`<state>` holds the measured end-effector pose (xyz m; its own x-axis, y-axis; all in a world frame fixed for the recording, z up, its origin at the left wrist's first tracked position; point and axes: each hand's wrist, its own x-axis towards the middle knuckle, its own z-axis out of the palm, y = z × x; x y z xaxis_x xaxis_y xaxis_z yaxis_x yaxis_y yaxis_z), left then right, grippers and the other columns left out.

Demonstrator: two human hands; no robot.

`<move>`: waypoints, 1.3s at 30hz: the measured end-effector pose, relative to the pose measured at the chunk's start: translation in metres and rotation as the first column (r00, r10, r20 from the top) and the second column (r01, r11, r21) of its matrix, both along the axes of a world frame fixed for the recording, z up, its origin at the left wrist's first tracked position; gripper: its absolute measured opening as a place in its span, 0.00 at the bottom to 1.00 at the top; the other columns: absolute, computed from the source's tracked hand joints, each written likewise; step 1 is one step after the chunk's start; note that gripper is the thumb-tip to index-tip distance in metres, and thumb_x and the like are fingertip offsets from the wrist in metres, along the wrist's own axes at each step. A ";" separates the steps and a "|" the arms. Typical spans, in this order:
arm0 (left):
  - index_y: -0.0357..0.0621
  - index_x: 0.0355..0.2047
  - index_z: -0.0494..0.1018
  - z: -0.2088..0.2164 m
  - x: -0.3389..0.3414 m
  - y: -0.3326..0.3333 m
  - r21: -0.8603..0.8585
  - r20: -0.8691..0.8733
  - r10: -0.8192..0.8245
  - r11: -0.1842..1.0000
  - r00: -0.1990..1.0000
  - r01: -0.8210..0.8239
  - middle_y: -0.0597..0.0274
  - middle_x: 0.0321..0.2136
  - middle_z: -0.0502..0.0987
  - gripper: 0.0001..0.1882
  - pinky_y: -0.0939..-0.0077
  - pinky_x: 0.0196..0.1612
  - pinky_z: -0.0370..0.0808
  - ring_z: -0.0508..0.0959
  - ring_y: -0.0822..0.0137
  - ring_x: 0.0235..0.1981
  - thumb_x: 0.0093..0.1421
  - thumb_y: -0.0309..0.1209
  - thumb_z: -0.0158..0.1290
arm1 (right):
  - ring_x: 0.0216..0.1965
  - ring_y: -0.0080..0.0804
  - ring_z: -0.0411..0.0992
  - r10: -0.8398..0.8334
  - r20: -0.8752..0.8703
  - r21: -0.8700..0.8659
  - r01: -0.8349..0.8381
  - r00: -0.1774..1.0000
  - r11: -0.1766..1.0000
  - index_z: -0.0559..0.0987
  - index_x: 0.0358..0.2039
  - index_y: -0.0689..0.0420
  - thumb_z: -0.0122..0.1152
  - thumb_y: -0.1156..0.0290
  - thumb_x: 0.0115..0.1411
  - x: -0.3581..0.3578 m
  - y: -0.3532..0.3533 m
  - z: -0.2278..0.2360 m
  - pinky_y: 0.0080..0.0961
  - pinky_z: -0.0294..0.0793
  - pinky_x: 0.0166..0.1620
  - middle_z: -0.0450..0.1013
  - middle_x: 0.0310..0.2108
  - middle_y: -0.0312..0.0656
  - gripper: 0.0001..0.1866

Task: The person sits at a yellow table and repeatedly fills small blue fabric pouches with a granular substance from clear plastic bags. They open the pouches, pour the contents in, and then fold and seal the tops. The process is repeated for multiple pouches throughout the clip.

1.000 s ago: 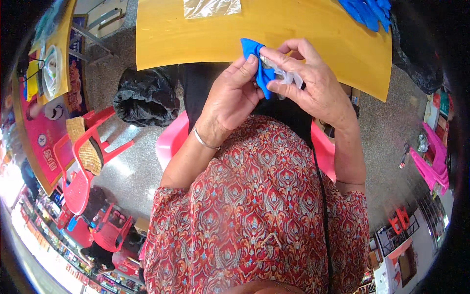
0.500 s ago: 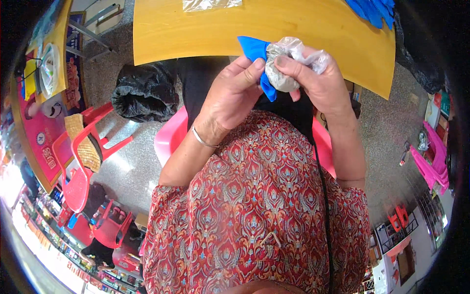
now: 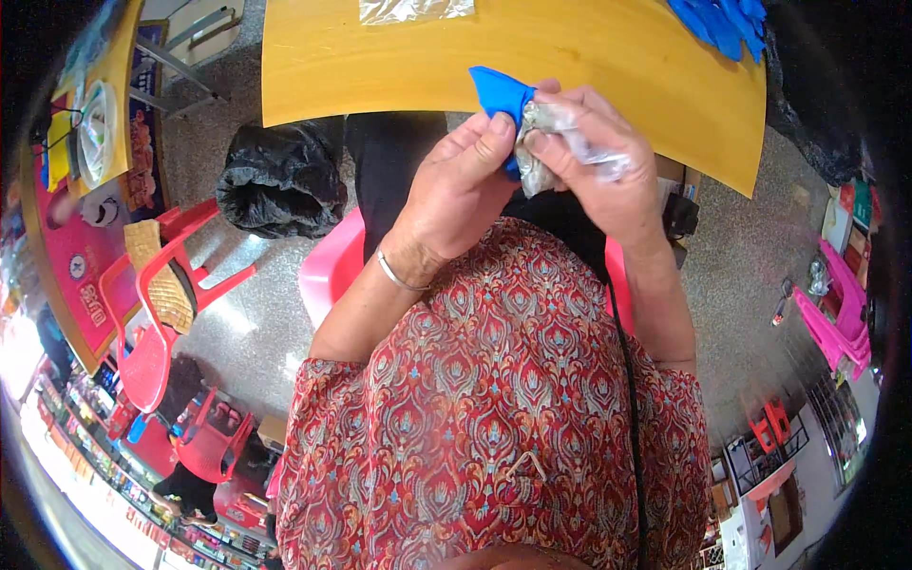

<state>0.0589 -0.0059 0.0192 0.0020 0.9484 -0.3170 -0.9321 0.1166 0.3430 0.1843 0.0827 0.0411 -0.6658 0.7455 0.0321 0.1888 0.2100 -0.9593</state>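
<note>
- Left hand [image 3: 465, 180] is up in front of the chest, fingers curled in, thumb and fingertips pinched on a folded blue cloth [image 3: 502, 95] and the edge of a crinkled clear plastic bag [image 3: 551, 142].
- Right hand [image 3: 608, 180] is closed around that same bag, fingers wrapped over it, a loose bit of plastic poking out past the knuckles.
- Both hands meet right there, touching, just off the near edge of the yellow table [image 3: 399, 66].
- The cloth's blue corner sticks up over that near edge.
- At the table's far edge lies a flat clear plastic sheet [image 3: 413, 9]; at its far right corner, a heap of blue cloths [image 3: 722, 19].
- A black bag [image 3: 280, 185] slumps on the floor by the near left corner, a red chair [image 3: 166, 285] beyond it.
</note>
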 end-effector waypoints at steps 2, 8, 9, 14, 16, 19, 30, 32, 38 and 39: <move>0.39 0.47 0.68 -0.001 0.003 -0.002 -0.091 -0.010 0.058 0.994 0.998 -0.059 0.61 0.42 0.74 0.15 0.69 0.48 0.71 0.74 0.70 0.42 0.65 0.35 0.47 | 0.33 0.37 0.72 0.036 0.010 0.410 -0.037 0.999 0.911 0.78 0.42 0.59 0.64 0.79 0.47 -0.003 0.001 -0.006 0.25 0.72 0.36 0.70 0.35 0.44 0.18; 0.40 0.47 0.68 0.005 -0.005 -0.008 -0.155 -0.002 0.000 0.988 1.000 0.000 0.63 0.41 0.75 0.14 0.73 0.45 0.74 0.75 0.70 0.42 0.64 0.33 0.48 | 0.33 0.36 0.67 0.000 0.177 0.584 -0.105 0.984 0.805 0.78 0.41 0.56 0.72 0.67 0.42 0.001 -0.005 0.007 0.26 0.70 0.35 0.66 0.36 0.42 0.23; 0.40 0.47 0.68 0.004 -0.005 -0.009 -0.136 -0.004 0.016 0.991 1.000 -0.017 0.63 0.41 0.75 0.14 0.73 0.45 0.75 0.76 0.70 0.42 0.64 0.33 0.48 | 0.33 0.35 0.67 -0.021 0.147 0.572 -0.067 0.989 0.818 0.78 0.42 0.56 0.72 0.67 0.42 0.002 -0.010 0.003 0.26 0.70 0.35 0.67 0.36 0.42 0.24; 0.39 0.48 0.67 -0.006 -0.011 -0.010 -0.073 0.039 0.032 0.997 0.999 -0.030 0.60 0.41 0.75 0.16 0.71 0.46 0.75 0.76 0.68 0.42 0.64 0.35 0.47 | 0.36 0.35 0.67 -0.034 -0.002 0.617 0.028 0.999 0.787 0.76 0.46 0.55 0.73 0.65 0.41 -0.005 -0.012 0.001 0.27 0.69 0.37 0.68 0.39 0.42 0.29; 0.39 0.48 0.67 -0.001 -0.012 -0.010 -0.069 0.041 0.034 0.997 0.999 -0.031 0.60 0.42 0.75 0.16 0.70 0.47 0.75 0.76 0.68 0.43 0.65 0.36 0.46 | 0.37 0.36 0.68 0.069 0.080 0.713 -0.105 0.994 0.693 0.76 0.48 0.55 0.73 0.64 0.40 -0.003 -0.006 0.000 0.28 0.69 0.38 0.68 0.40 0.42 0.31; 0.39 0.49 0.67 -0.002 -0.012 -0.010 -0.090 0.092 0.079 0.993 0.993 -0.071 0.59 0.43 0.74 0.17 0.68 0.50 0.73 0.75 0.66 0.45 0.64 0.35 0.47 | 0.41 0.40 0.68 0.124 0.150 0.658 -0.193 0.981 0.728 0.76 0.47 0.55 0.69 0.54 0.42 0.000 -0.008 0.009 0.34 0.68 0.44 0.69 0.44 0.43 0.32; 0.41 0.57 0.61 0.005 -0.004 -0.009 0.008 0.051 0.061 0.998 0.997 -0.061 0.61 0.49 0.71 0.26 0.67 0.54 0.69 0.72 0.66 0.50 0.63 0.42 0.48 | 0.35 0.36 0.73 -0.147 -0.051 0.412 0.155 0.988 0.898 0.76 0.41 0.60 0.71 0.73 0.44 -0.012 -0.014 0.009 0.26 0.73 0.37 0.73 0.35 0.43 0.22; 0.43 0.59 0.59 0.006 -0.003 -0.011 0.048 0.038 0.048 0.998 0.998 -0.050 0.62 0.52 0.69 0.28 0.66 0.56 0.67 0.70 0.66 0.52 0.63 0.43 0.47 | 0.35 0.37 0.73 -0.208 -0.021 0.299 0.204 0.978 0.932 0.76 0.40 0.61 0.71 0.73 0.43 -0.013 -0.016 0.008 0.27 0.73 0.38 0.73 0.35 0.44 0.21; 0.48 0.64 0.49 0.008 0.006 -0.010 0.028 -0.006 0.112 0.993 0.994 -0.112 0.63 0.61 0.58 0.33 0.60 0.61 0.59 0.60 0.65 0.61 0.64 0.43 0.46 | 0.32 0.36 0.74 -0.109 0.013 0.346 0.098 0.994 0.933 0.77 0.36 0.60 0.70 0.76 0.44 -0.007 -0.012 0.000 0.27 0.74 0.36 0.73 0.32 0.42 0.17; 0.48 0.65 0.48 0.007 0.006 -0.009 0.034 0.001 0.099 0.995 0.995 -0.099 0.63 0.61 0.57 0.33 0.60 0.61 0.58 0.59 0.64 0.61 0.64 0.43 0.45 | 0.32 0.36 0.74 -0.111 -0.022 0.306 0.112 0.994 0.945 0.77 0.35 0.60 0.70 0.76 0.44 -0.008 -0.015 0.000 0.27 0.74 0.36 0.73 0.31 0.42 0.16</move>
